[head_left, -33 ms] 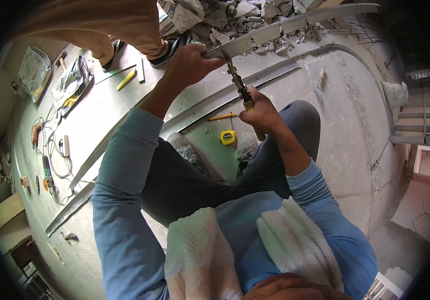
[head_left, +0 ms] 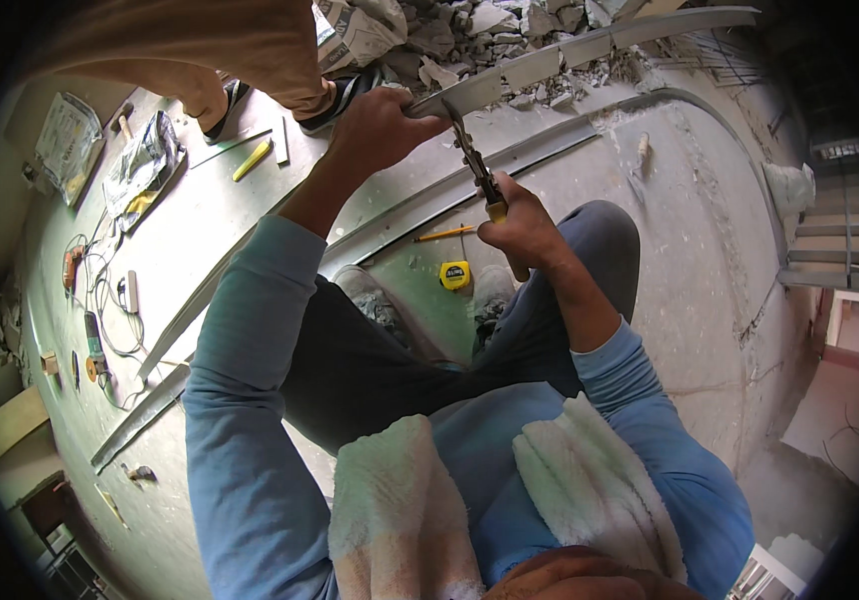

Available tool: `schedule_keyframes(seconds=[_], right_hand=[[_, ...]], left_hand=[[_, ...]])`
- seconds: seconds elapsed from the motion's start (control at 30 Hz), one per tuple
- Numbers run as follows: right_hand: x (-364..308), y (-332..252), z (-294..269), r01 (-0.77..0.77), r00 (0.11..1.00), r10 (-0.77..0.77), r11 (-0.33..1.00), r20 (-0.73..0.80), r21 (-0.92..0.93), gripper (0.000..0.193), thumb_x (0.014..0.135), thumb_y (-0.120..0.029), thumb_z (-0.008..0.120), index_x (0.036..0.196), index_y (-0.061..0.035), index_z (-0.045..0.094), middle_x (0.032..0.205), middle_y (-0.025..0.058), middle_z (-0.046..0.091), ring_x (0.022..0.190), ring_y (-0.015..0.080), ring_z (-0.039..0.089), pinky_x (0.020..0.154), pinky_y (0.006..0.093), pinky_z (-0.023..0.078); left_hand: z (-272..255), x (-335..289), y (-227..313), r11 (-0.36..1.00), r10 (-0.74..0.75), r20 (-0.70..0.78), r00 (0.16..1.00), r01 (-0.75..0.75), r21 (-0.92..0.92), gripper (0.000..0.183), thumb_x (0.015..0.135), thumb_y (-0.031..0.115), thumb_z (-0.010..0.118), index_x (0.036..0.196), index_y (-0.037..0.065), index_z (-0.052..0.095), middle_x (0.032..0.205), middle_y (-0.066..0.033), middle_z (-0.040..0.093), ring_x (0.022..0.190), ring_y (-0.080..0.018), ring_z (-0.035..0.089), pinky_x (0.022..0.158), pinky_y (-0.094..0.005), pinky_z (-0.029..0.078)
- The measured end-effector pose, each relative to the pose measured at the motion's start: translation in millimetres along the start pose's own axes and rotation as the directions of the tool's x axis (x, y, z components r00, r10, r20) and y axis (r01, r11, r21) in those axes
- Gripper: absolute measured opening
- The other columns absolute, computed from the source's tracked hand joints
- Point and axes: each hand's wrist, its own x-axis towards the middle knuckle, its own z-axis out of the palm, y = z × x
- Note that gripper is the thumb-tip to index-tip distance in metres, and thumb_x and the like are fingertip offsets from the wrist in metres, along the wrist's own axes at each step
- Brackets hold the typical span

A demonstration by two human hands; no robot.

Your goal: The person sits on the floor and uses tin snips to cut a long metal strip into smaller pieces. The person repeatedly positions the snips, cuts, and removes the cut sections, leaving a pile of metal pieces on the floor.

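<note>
My left hand [head_left: 385, 128] is closed around the near end of a long light-grey metal profile [head_left: 570, 52], which runs up to the far right. My right hand [head_left: 525, 225] grips a pair of metal snips [head_left: 476, 162] with yellow-and-dark handles. The snips' jaws meet the profile's edge just right of my left fingers; whether they have cut into it I cannot tell. On the floor between my feet lies a yellow tape measure [head_left: 456, 275], with a yellow pencil [head_left: 444, 233] just beyond it.
Other metal profiles [head_left: 400, 215] lie across the floor ahead. A person in brown trousers [head_left: 260, 40] stands at far left, near a yellow-handled tool [head_left: 253, 160]. Broken rubble [head_left: 510, 40] is heaped at the back. An angle grinder [head_left: 96, 350] and cables lie left.
</note>
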Motion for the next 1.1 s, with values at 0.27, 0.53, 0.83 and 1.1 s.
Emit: schedule_keyframes(seconds=[0.27, 0.53, 0.83, 1.1], right_hand=[[8.5, -3.7, -4.2, 0.045, 0.999, -0.045, 0.999, -0.013, -0.022, 0.045, 0.07, -0.025, 0.07, 0.103, -0.001, 0.052, 0.085, 0.0221, 0.064, 0.083, 0.0407, 0.064, 0.077, 0.0451, 0.051], [6.1, -6.6, -1.3, 0.062, 0.997, -0.061, 0.997, -0.037, 0.039, 0.04, 0.069, -0.022, 0.069, 0.1, -0.001, 0.056, 0.078, 0.0164, 0.06, 0.075, 0.0318, 0.06, 0.073, 0.0405, 0.049], [10.9, -2.2, 4.7, 0.11, 0.994, -0.107, 0.981, -0.028, 0.161, 0.036, 0.07, -0.016, 0.066, 0.102, -0.0038, 0.056, 0.078, 0.0075, 0.054, 0.074, 0.0197, 0.054, 0.072, 0.0337, 0.046], [10.6, 2.4, 1.3, 0.08, 0.997, -0.082, 0.99, 0.016, 0.114, 0.044, 0.073, -0.021, 0.067, 0.111, -0.0015, 0.056, 0.085, 0.0153, 0.059, 0.078, 0.0294, 0.06, 0.077, 0.0394, 0.05]], left_hand=[[-9.7, 6.4, -0.1, 1.0, 0.024, 0.018, 1.0, -0.023, -0.014, 0.062, 0.077, 0.06, 0.076, 0.089, -0.001, 0.074, 0.086, -0.0232, 0.071, 0.087, -0.0377, 0.071, 0.079, -0.0464, 0.055], [-11.7, 6.7, -3.3, 0.999, 0.048, 0.0, 0.999, -0.048, 0.014, 0.065, 0.078, 0.062, 0.074, 0.09, -0.002, 0.074, 0.089, -0.024, 0.071, 0.092, -0.0376, 0.07, 0.083, -0.0464, 0.054], [-14.7, 7.8, -0.3, 0.999, 0.04, 0.006, 0.999, -0.04, 0.003, 0.067, 0.078, 0.063, 0.074, 0.091, -0.002, 0.074, 0.093, -0.0239, 0.071, 0.095, -0.0378, 0.069, 0.084, -0.0466, 0.053], [-9.3, 8.0, -1.2, 0.999, 0.039, 0.038, 0.999, -0.038, -0.011, 0.068, 0.077, 0.064, 0.076, 0.081, -0.004, 0.071, 0.083, -0.0231, 0.07, 0.086, -0.0387, 0.07, 0.078, -0.0482, 0.053]])
